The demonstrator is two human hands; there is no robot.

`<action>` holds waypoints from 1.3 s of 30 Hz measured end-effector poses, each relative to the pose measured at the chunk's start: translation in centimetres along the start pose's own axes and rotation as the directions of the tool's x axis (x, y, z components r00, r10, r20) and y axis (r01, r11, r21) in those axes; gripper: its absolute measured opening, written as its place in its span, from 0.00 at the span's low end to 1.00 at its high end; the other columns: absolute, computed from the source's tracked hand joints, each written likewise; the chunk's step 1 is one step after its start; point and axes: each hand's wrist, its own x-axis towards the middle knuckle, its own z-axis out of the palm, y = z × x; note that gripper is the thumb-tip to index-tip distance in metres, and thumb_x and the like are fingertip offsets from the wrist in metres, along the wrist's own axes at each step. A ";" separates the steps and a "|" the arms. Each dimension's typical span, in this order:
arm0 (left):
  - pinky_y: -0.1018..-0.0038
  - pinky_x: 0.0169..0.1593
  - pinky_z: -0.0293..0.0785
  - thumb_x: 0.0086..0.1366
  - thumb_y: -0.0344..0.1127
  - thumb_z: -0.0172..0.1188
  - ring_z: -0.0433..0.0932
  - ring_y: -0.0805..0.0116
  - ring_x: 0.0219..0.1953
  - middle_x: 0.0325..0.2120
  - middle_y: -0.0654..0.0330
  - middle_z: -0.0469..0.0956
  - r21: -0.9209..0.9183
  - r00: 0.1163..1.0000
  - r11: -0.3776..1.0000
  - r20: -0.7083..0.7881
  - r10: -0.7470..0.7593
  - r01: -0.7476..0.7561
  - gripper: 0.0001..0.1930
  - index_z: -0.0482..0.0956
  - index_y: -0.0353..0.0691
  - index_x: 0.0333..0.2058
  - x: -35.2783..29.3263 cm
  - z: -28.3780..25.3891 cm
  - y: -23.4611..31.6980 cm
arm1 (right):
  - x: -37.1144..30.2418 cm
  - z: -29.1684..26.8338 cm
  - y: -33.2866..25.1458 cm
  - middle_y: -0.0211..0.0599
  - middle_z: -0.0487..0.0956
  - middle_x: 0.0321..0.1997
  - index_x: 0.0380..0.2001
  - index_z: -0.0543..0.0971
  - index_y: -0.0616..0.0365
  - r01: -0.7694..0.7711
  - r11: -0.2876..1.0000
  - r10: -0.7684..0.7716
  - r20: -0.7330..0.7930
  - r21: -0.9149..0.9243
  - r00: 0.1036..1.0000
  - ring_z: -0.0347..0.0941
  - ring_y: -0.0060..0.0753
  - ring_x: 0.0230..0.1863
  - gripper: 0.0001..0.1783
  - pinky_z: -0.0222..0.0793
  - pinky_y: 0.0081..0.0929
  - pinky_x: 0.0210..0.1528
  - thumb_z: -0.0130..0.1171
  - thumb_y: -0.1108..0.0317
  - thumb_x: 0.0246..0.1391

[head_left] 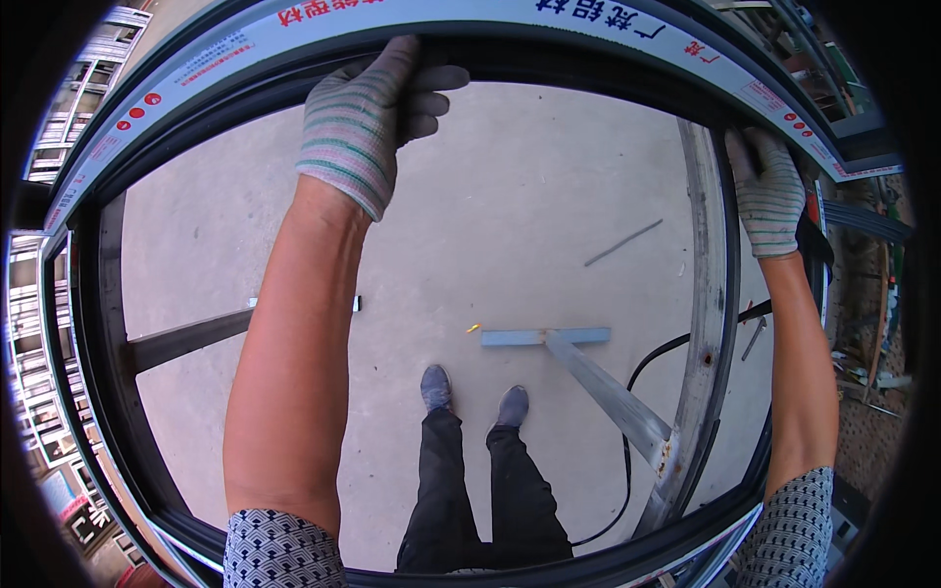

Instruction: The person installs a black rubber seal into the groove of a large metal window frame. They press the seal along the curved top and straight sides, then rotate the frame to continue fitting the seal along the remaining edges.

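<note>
A large dark window frame (470,57) with a printed white and blue protective film lies level in front of me, the floor showing through its opening. My left hand (368,113), in a striped knit glove with grey fingers, is at the far bar. Its thumb lies on the black inner edge and its bent fingers hang inside the opening. At the far right corner is my gloved right hand (767,191), fingers closed, the tips partly lost in shadow. Beside it a black rubber strip (816,245) comes out and loops down toward the floor; the grip itself is partly hidden.
Below the frame stands a metal support with a long rail (701,245), a slanted leg (608,397) and a blue-grey foot bar (510,337). Another support arm (191,338) is at left. A thin grey offcut (623,243) lies on the concrete floor. Stacked profiles crowd the right side.
</note>
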 end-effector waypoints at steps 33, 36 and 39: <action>0.75 0.37 0.81 0.74 0.41 0.58 0.79 0.68 0.28 0.36 0.49 0.85 -0.104 0.996 0.995 0.089 0.011 -0.002 0.15 0.80 0.34 0.48 0.0 2.9 -1.4 | -0.5 0.2 -3.3 0.43 0.84 0.48 0.48 0.83 0.53 0.110 0.994 -0.111 -0.060 -0.023 0.992 0.82 0.44 0.49 0.14 0.75 0.38 0.55 0.67 0.64 0.60; 0.76 0.35 0.80 0.75 0.41 0.57 0.78 0.69 0.27 0.35 0.49 0.86 -0.153 0.994 0.988 0.108 0.008 0.008 0.15 0.80 0.34 0.49 0.3 2.9 -1.6 | -0.4 0.1 -3.3 0.43 0.84 0.49 0.48 0.83 0.53 0.099 0.995 -0.099 -0.027 -0.013 0.995 0.82 0.45 0.49 0.14 0.75 0.38 0.54 0.66 0.63 0.60; 0.77 0.36 0.80 0.75 0.41 0.57 0.78 0.70 0.27 0.36 0.48 0.86 -0.210 0.992 0.978 0.126 0.018 0.009 0.15 0.80 0.34 0.48 0.3 3.0 -1.9 | -0.4 0.1 -3.4 0.43 0.84 0.49 0.48 0.83 0.54 0.065 0.998 -0.065 0.002 -0.010 0.998 0.82 0.45 0.50 0.14 0.74 0.38 0.54 0.67 0.62 0.60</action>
